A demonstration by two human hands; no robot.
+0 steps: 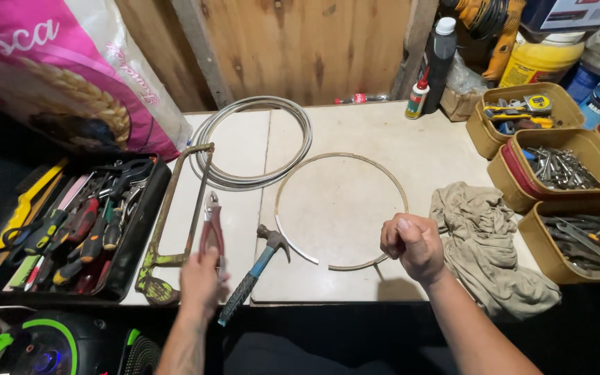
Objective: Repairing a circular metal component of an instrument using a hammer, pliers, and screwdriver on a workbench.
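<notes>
Nearest the lens, at lower left: green-and-black round device (43, 347), partly cut off. Above it, black tray (148, 229) of screwdrivers and pliers with coloured handles.

Left hand (201, 283): forearm rising from the bottom edge, back of hand up, fingers closed around the red handles of pliers (212, 223), whose nose points away over the white tabletop (355, 146). Rusty hacksaw frame (168, 229) lies just left of the pliers; blue-handled hammer (255, 272) just right, head toward the ring.

Pink and white sack (71, 69), grain ear pictured, leans at upper left. Coiled grey cable (258, 142) sits at the table's back.

Thin metal ring (342, 212): open hoop, gap at lower left, flat on the table centre. Right hand (414, 244): fist, thumb on top, clamped at the ring's near right edge.

Beige rag (484, 236) crumpled beside the wrist. Three tan tubs (498, 173) of wrenches and bits line the right edge. Black bottle (439, 52), white cap, stands behind.
</notes>
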